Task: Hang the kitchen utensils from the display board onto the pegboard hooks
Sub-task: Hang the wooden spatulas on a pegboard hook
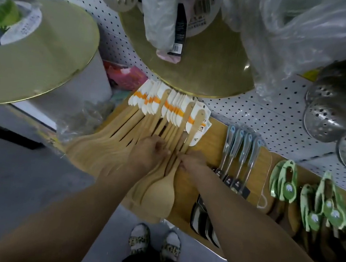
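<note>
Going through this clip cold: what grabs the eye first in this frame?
The fan of wooden spatulas with white-and-orange card tags at centre, where the left hand and right hand meet on the handles. Then the perforated metal skimmers at the right against the pegboard.

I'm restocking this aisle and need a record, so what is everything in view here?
Pale wooden spatulas with white-and-orange card tags: many, too overlapped to count, hanging centre, both hands on their handles.
Grey-handled metal utensils with black labels: four, right of the spatulas.
Green-carded dark utensils: several, far right.
Perforated steel skimmers: at least three, upper right.
Round gold-rimmed boards: two, upper left and top centre.
White pegboard: one, behind everything.
Clear plastic wrapping: top right.
Leopard-print slippers: two, bottom centre.
Left hand: gripping spatula handles.
Right hand: pinching spatula handles.
</note>
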A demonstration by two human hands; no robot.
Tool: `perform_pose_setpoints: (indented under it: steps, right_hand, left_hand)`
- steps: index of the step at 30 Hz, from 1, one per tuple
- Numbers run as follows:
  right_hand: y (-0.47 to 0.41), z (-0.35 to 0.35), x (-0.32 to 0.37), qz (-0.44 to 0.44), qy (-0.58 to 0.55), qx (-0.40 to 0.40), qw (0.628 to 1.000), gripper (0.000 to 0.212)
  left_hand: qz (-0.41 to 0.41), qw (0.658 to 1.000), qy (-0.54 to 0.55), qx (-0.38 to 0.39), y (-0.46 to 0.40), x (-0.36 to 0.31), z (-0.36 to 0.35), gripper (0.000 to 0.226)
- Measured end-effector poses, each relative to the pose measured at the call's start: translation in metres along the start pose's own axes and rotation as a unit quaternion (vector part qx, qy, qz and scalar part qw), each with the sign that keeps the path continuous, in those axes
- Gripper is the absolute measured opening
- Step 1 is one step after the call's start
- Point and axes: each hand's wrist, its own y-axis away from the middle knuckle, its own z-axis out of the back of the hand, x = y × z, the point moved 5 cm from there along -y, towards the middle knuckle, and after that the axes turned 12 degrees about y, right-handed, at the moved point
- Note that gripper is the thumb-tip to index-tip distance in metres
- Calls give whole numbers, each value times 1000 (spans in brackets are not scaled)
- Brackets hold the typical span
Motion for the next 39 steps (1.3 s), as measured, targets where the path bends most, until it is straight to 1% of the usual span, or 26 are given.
perform_pose_setpoints:
  steps: [2,5,6,11,14,16,18,23,26,28,31,35,37,39]
  right_hand:
    - [8,9,0,0,-17,0,1000,24]
    - [31,27,-9,-5,-127,-11,992,17]
    - [39,33,-13,-6,-142,-16,990,16]
    - [49,53,-42,-14,-143,-34,989,20]
    - [46,63,-52,-10,-117,-47,992,25]
    - [45,69,-57,-9,-113,-56,992,25]
    - [45,72,-60,-12,-115,-55,992,25]
    - [49,84,-64,-7,-119,-52,991,24]
    - [50,87,-66,-10,-122,-51,991,26]
    - [50,86,-68,-13,-121,-50,991,28]
    - [53,88,-71,-8,-127,-51,991,27]
    - [69,93,-80,-2,-145,-55,988,22]
    - [81,97,-87,3,-163,-64,984,23]
    - [99,102,-93,8,-176,-83,981,22]
  left_hand:
    - [7,1000,3,-2,-2,-3,-4,24]
    - [26,1000,3,-9,-6,-7,-11,25]
    - [34,999,3,-12,-7,-6,-14,27]
    - [72,997,-7,-24,-15,-8,-36,36]
    - [62,997,-6,-34,-18,-9,-49,33]
    - [41,999,-2,-27,-18,-11,-60,27]
    - [31,999,-8,-14,-17,-14,-71,26]
    - [73,997,-19,12,-14,-14,-89,37]
    - [102,994,-42,14,-15,-15,-95,45]
    - [112,992,-58,11,-17,-18,-98,46]
    - [128,990,-51,6,-14,-20,-100,41]
    - [154,987,-23,32,2,-21,-98,20]
    - [159,986,0,44,14,-25,-94,12]
    - [145,988,7,54,28,-33,-89,24]
